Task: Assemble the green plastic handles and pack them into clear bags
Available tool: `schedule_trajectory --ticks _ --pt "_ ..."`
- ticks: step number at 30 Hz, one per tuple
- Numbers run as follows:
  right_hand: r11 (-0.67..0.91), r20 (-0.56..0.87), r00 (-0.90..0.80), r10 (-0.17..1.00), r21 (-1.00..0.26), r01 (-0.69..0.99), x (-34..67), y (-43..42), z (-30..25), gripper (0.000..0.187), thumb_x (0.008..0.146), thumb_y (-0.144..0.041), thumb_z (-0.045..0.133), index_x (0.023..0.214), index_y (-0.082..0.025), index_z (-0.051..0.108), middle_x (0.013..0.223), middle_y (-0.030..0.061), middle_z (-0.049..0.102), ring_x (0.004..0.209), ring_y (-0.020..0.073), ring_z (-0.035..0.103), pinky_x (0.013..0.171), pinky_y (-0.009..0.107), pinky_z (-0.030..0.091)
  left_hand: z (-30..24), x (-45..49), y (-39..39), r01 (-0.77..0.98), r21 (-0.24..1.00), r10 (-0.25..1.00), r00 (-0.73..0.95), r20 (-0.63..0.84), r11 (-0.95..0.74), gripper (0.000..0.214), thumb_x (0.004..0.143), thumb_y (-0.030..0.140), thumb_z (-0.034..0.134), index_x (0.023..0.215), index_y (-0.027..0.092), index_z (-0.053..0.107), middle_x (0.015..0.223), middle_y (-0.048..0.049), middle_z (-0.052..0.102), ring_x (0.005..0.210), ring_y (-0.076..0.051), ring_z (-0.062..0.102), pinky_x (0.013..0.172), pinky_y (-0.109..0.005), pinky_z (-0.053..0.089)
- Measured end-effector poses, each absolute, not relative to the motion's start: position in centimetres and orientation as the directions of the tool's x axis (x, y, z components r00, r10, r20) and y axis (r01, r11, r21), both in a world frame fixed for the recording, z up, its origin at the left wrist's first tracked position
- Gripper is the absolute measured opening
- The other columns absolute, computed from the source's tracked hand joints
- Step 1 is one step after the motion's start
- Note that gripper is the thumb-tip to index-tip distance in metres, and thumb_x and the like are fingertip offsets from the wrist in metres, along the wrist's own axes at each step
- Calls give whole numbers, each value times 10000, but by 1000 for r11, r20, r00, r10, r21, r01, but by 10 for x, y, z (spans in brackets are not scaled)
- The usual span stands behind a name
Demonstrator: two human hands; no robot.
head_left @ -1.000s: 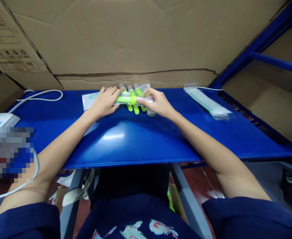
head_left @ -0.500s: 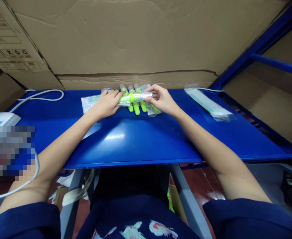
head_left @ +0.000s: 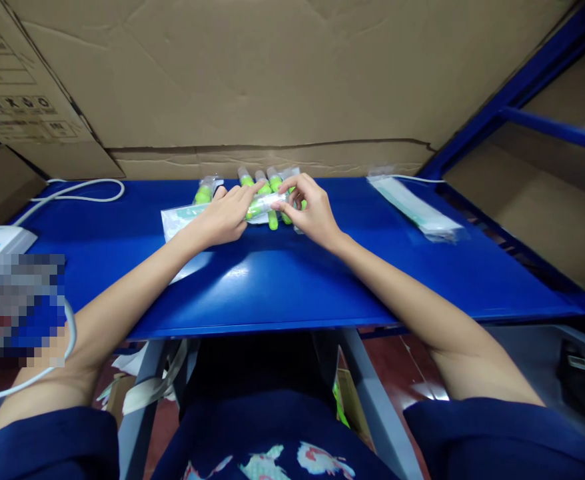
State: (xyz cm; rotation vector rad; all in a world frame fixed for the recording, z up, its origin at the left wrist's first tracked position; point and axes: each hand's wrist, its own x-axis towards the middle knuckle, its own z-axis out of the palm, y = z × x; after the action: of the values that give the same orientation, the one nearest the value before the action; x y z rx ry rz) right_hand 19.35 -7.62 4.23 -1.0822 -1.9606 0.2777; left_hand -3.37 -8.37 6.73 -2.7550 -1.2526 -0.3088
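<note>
My right hand (head_left: 312, 207) is closed, thumb and fingertips pinching the right end of a bright green marker-like tube (head_left: 258, 209) with a clear end. Shiny clear plastic surrounds the tube; whether it lies fully inside is hard to tell. My left hand (head_left: 225, 215) is closed over the tube's left end and over a clear plastic sleeve (head_left: 176, 219) with a pale green print, which sticks out left of the hand. Behind and under the held tube, several more green tubes (head_left: 273, 221) with greyish caps lie side by side on the blue table, partly hidden by my fingers.
Another green tube in clear wrap (head_left: 203, 193) lies behind my left hand. On the right lies a stack of clear sleeves (head_left: 412, 207). A white power strip (head_left: 2, 239) with a cable is at left. Cardboard (head_left: 272, 80) stands along the table's (head_left: 282, 287) back.
My right hand has moved slightly left with the tube's end, and less of the tube shows between my hands. My left hand has shifted a little, uncovering the wrapped tube behind it.
</note>
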Motion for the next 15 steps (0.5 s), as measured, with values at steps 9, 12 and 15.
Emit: schedule_trajectory --ticks 9,12,15 --pt "289 178 -442 879 -936 199 207 -66 55 709 762 -899 623 1035 -244 624 855 76 733 768 248 728 652 398 627 76 -34 -87 703 85 702 678 218 -706 824 852 137 487 1636 118 233 1593 -201 473 1415 -376 505 1110 -483 405" --pt "72 12 -591 807 -994 79 207 -74 62 556 806 -757 724 858 -204 693 781 106 748 656 226 719 588 373 643 79 -32 -91 678 69 675 708 206 -732 848 843 138 511 1640 117 220 1589 -195 486 1409 -358 527 1091 -454 421" --pt "-1 20 -536 844 -999 -39 205 -77 66 387 887 -538 766 809 -162 711 755 117 755 592 172 700 556 278 645 79 -34 -88 676 -3 651 711 265 -737 809 858 156 537 1622 102 274 1566 -212 512 1388 -356 553 1090 -468 428"
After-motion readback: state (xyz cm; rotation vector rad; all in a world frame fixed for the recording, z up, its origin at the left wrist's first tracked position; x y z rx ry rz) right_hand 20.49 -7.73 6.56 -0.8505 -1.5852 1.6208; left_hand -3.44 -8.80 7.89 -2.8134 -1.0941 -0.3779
